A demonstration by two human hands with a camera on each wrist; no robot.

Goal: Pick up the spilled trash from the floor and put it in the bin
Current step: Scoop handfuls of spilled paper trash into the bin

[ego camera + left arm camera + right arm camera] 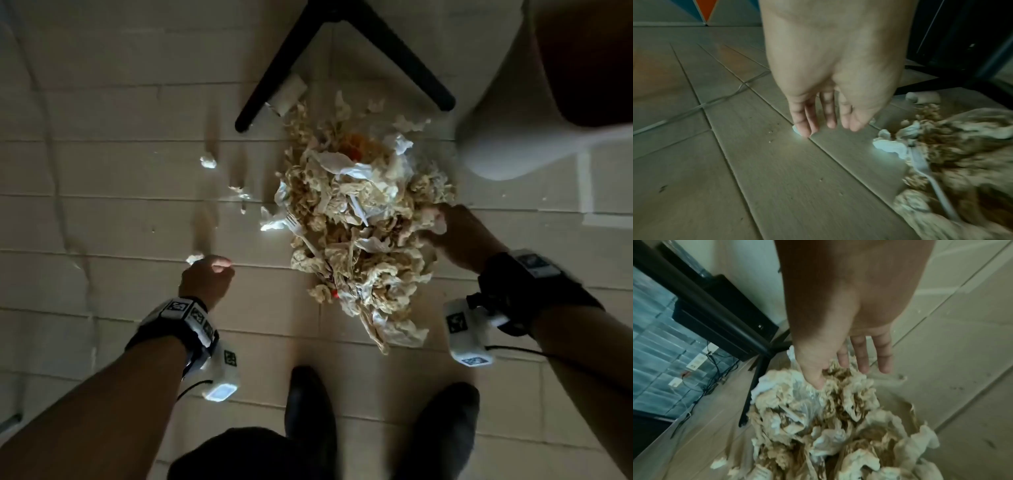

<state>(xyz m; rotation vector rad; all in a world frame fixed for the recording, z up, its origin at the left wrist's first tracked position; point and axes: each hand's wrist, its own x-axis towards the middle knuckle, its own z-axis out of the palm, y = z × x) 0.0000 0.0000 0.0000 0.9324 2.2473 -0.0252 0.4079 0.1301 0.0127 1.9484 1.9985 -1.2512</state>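
Observation:
A heap of crumpled brown and white paper trash [359,233] lies on the plank floor, with a white plastic fork [303,234] on its left side. My right hand [442,228] reaches into the heap's right edge; the right wrist view shows its fingers [863,363] straight and the thumb pressed into the paper [830,410]. My left hand [209,274] hangs left of the heap. Its straight fingertips [805,129] touch a small white scrap [795,129] on the floor. A pale bin [507,137] with a dark inside stands at the upper right.
Black furniture legs [274,78] spread behind the heap, with a cardboard tube [287,92] beside one. Small white scraps [208,161] lie left of the heap. A thin cable [694,107] crosses the floor at the left. My dark shoes [308,411] stand near the heap.

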